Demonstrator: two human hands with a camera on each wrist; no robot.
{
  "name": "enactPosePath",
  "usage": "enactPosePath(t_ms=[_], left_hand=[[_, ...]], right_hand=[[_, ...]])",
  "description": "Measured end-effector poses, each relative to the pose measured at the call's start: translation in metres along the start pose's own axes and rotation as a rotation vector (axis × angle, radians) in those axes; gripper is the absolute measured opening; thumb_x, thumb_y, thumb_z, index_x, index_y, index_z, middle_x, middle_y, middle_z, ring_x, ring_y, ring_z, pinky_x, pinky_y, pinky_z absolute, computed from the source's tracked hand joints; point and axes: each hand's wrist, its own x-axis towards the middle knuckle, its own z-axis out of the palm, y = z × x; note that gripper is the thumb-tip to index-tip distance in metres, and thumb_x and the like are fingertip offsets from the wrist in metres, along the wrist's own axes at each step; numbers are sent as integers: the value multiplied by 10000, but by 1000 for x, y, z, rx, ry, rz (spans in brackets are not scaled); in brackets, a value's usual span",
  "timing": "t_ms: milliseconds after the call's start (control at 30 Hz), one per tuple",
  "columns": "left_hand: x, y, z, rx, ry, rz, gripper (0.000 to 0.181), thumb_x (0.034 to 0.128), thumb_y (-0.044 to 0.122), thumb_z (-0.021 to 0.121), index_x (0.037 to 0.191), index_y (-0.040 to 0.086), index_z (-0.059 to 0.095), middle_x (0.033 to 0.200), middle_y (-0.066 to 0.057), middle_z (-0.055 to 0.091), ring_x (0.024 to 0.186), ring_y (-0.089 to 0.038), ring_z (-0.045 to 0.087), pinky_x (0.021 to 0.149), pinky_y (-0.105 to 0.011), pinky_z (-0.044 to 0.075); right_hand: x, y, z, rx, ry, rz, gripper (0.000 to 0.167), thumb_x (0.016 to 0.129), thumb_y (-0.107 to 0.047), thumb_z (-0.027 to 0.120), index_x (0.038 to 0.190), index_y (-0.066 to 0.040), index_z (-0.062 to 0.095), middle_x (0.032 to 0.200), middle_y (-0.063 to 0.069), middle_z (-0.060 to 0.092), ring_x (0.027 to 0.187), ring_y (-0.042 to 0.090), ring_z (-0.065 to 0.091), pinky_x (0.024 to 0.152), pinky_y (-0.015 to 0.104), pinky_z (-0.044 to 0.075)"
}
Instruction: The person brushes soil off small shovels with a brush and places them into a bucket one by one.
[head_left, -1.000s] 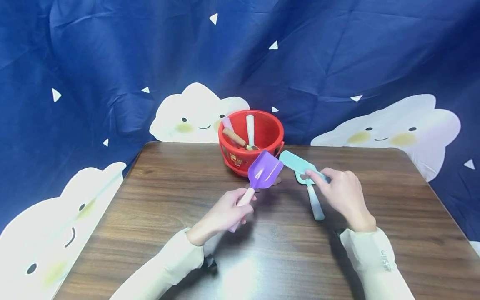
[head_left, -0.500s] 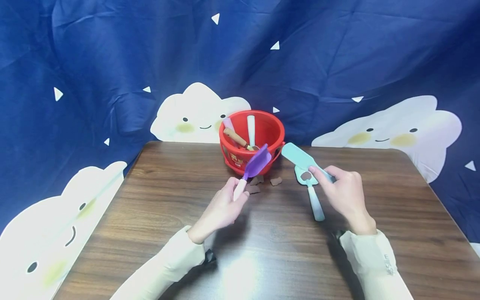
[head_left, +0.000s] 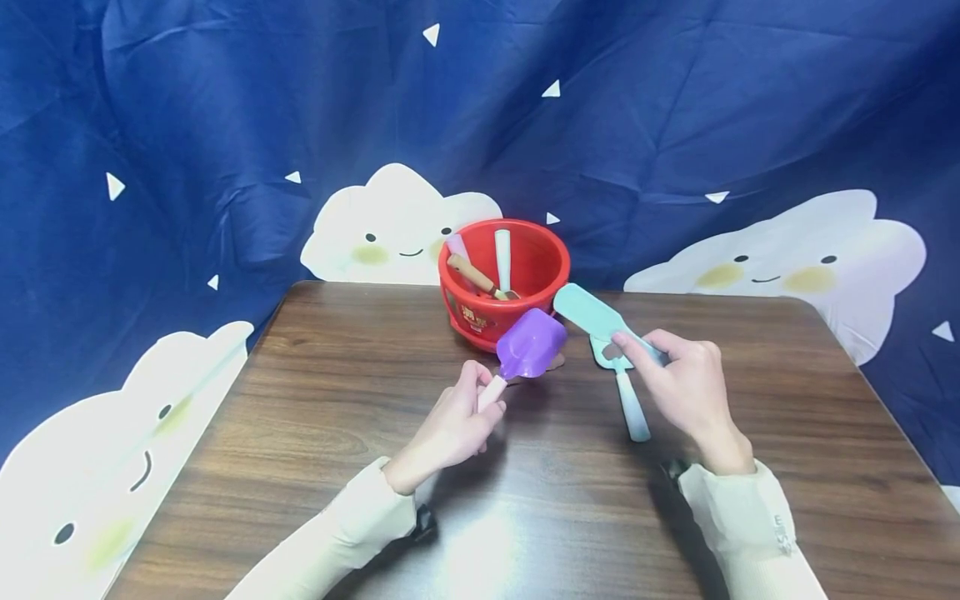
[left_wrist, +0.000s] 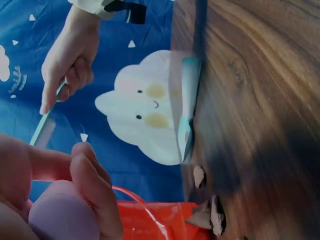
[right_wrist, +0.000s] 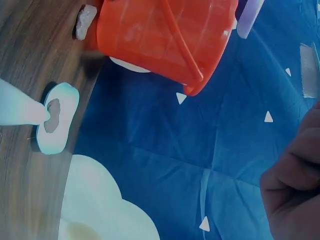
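Wooden table (head_left: 322, 367), with one red bucket (head_left: 546, 262) near its far edge, slightly left of centre; gold characters on the bucket are too small to read. Left hand (head_left: 450, 425): fingers curled round the pale handle of the purple shovel (head_left: 531, 343). Right hand (head_left: 688, 382): grips the turquoise spatula (head_left: 592, 313), which the left wrist view shows raised off the table; lettering on the right cuff (head_left: 731, 508) seems to end in "lim". One turquoise trowel (head_left: 633, 407) lies right of the bucket, handle toward the near edge. Three handles (head_left: 503, 260) show inside the bucket: white, wooden, pink. Brown shards (left_wrist: 217, 215): the left wrist view shows at least three, largely hidden in the head view by the purple blade; the right wrist view shows another shard (right_wrist: 52, 115) on the trowel's blade.
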Motion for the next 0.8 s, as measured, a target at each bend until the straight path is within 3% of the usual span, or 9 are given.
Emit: enactPosePath(t_ms=[100,333,500,600,800], left_hand=[[0,1,3,-11,-9,-9,244,894,162,597,1075,137,434,653,-24,573,422,-125,554,418,-297,476],[2,3,7,187,38,91,125,871,187,627,995,174,626,732,55,598,641,-112,532,586,-263,438],[2,3,8,230,23,116,111,873,196,628,984,186,620,743,57,594,693,-135,560,636,-283,456],[2,2,8,241,23,130,136,868,198,635,1003,190,625,744,57,591,707,-133,560,657,-279,453],[0,1,6,246,23,142,140,848,174,648,988,177,647,669,48,551,624,-120,520,577,-249,422]], right_hand=[[-3,-4,5,-11,-37,-42,386,766,-197,796,517,-186,500,467,-76,243,476,-11,174,417,195,141],[-13,-17,20,-46,-207,-93,318,747,-220,808,568,-194,546,458,-107,299,463,37,273,435,181,227],[-16,-23,26,-83,-305,-119,317,773,-301,789,584,-228,545,472,-146,300,483,54,301,469,204,285],[-17,-23,27,-107,-321,-132,362,772,-316,787,568,-229,501,474,-139,271,485,56,277,472,208,274],[-18,-18,29,-140,-300,-140,369,764,-310,791,558,-214,499,475,-120,268,481,65,264,470,211,261]])
